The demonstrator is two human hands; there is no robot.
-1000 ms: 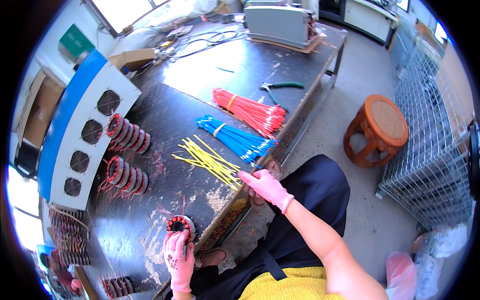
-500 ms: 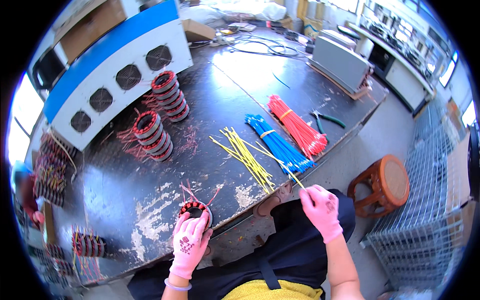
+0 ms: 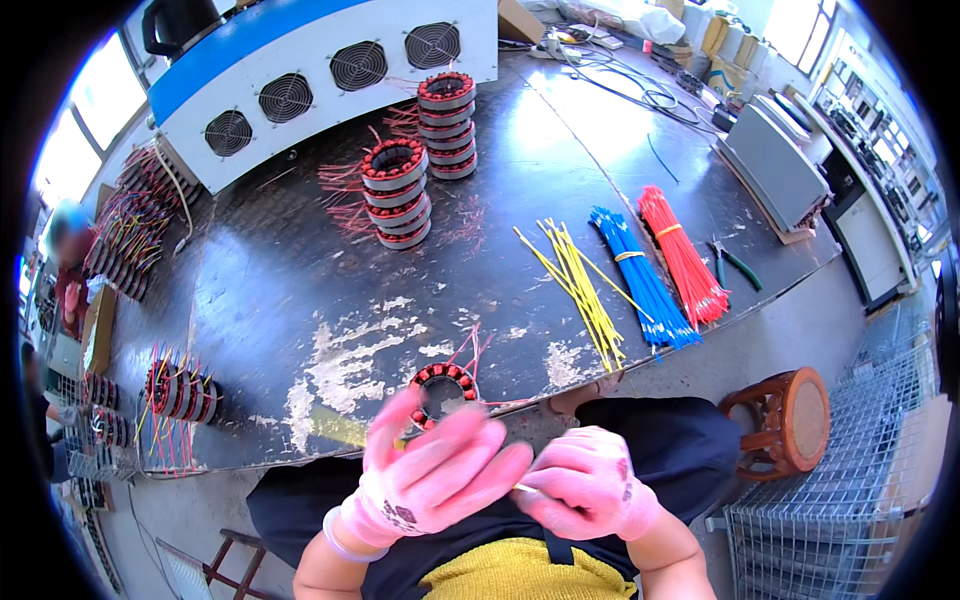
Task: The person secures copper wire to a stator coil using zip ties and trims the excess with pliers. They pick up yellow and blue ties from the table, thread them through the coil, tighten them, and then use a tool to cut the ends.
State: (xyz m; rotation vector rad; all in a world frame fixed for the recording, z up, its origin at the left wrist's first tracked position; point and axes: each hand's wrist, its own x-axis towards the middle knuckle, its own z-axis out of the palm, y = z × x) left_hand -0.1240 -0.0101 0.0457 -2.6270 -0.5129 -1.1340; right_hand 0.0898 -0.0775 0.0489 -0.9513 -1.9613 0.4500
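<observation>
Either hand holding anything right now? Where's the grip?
Right hand pinches a thin yellow wire near its end. Left hand is blurred; no clear hold.

A dark, scuffed workbench [image 3: 300,300] gleams under bright daylight from windows [image 3: 800,20] at the far side. A round wooden stool [image 3: 790,420] and wire cage [image 3: 850,510] stand on grey floor [image 3: 830,320].

Pink knitted cloth gloves – left hand [image 3: 430,480], right hand [image 3: 590,490] – look matt; the dark metal worktop [image 3: 300,300] is scuffed, glossy toward twelve o'clock; round stool [image 3: 790,420] probably varnished wood.
</observation>
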